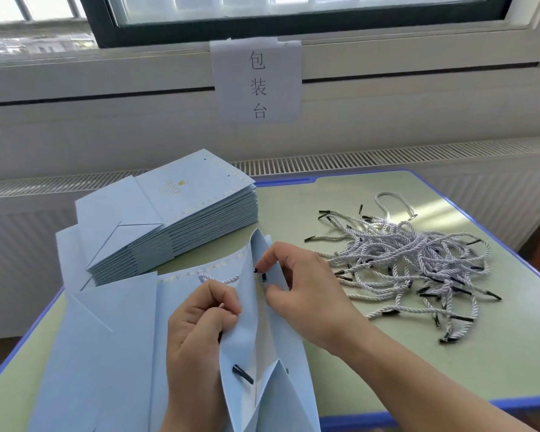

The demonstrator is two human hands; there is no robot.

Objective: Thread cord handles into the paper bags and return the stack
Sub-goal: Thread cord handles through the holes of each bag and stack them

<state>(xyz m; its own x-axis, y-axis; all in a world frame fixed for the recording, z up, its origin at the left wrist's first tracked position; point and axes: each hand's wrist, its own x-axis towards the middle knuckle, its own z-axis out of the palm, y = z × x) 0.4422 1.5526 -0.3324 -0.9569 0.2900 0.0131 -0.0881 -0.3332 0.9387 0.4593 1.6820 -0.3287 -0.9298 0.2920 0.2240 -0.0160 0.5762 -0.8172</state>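
Threading of a white twisted cord handle into a pale blue paper bag, both hands engaged.

The pale blue paper bag [113,353] lies on the green table with blue edging [449,363], its open panel raised between the hands. The left hand [197,332] has its fingers curled, pinching the panel edge. The right hand [306,288] pinches the panel at the upper hole, where a black cord tip [264,277] protrudes; thumb and forefinger are nearly closed. The white twisted cord handle [219,279] loops behind the panel, and a second black tip [243,374] shows at the lower hole. A stack of flat blue bags [181,219] sits behind (farther from the person). A loose pile of white cords [412,260] lies to the right.
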